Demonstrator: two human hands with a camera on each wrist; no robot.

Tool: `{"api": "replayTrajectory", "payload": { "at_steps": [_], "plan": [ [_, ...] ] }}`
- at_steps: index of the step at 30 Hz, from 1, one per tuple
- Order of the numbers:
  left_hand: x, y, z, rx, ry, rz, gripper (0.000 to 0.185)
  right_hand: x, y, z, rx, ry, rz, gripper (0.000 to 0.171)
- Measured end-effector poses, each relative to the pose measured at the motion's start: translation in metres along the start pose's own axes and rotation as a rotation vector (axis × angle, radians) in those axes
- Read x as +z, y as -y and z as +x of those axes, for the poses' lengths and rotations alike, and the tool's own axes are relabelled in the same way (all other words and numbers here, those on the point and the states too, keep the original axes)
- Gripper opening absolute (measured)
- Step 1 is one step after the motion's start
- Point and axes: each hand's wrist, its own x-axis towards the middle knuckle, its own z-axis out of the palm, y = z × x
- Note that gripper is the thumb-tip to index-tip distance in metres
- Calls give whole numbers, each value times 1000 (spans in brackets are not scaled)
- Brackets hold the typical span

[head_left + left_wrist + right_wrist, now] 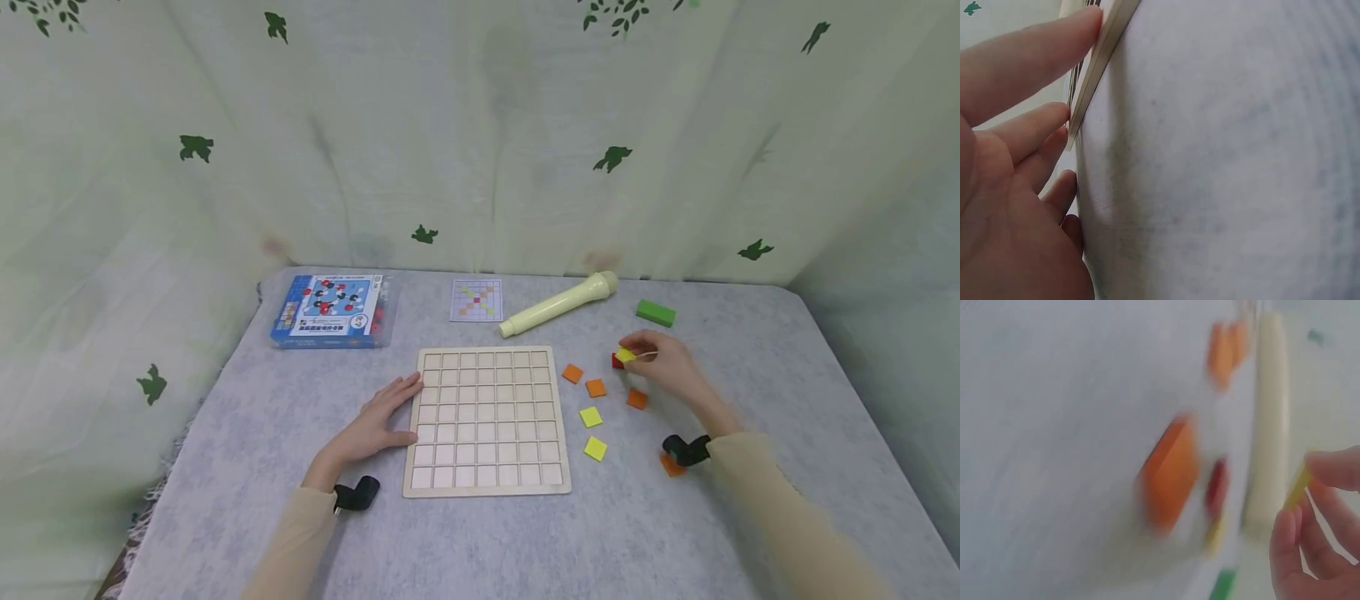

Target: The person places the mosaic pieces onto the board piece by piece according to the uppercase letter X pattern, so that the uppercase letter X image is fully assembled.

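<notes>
**A yellow tile is pinched above the table, the grid board is steadied**

A small yellow tile (pixel 626 355) is held by the right hand (pixel 663 362) on the right side of the table (pixel 225 467), a little above the cloth. The tile is pinched between the thumb and the fingertips (pixel 1329 469), which are closed on its edges; in the right wrist view it is seen edge-on as a thin yellow strip (pixel 1296 486). Just beside the tile, on its left, a red piece (pixel 617 361) is partly seen.

The left hand (pixel 375 421) is laid flat on the table at the left edge of the wooden grid board (pixel 487 421). Its fingers (pixel 1029 56) are straight and slightly spread, and their tips are pressed against the side of the board (pixel 1100 56). Nothing is gripped by this hand.

The cells of the board are all seen bare. To the right of the board, several loose tiles are lying: three orange tiles (pixel 596 387) farther and two yellow tiles (pixel 591 417) nearer. One more orange tile (pixel 671 467) is partly hidden by the right wrist.

At the far side of the table a pale yellow tube (pixel 558 304), a pattern card (pixel 477 300), a blue game box (pixel 333 310) and a green block (pixel 656 312) are placed, all well apart from the hands.
</notes>
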Motion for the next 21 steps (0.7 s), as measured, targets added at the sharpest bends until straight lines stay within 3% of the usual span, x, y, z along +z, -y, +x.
{"api": "replayTrajectory", "payload": {
  "at_steps": [5,10,16,21],
  "plan": [
    [0,0,1,-9,9,-2,82,38,45,13,-153,60,92,31],
    [0,0,0,-2,5,-6,81,90,87,31,-282,182,119,31],
    [-1,-2,-1,-14,9,-14,80,144,120,51,-344,311,48,25],
    [-1,-3,-1,-24,15,-18,80,168,137,59,-392,347,-84,25]
  ]
}}
